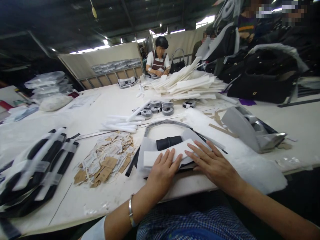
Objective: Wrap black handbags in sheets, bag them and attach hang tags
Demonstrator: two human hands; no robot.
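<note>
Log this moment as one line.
left hand: laid on long flat white strip | right hand: laid on same strip's right part | beyond strip: small black rectangular banded bundle

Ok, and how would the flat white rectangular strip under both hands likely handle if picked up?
The flat white rectangular strip is probably light, since it looks thin. It may bend only a little: the similar long white strips piled farther back jut out fairly straight. Being flat, it seems unlikely to roll.
</note>
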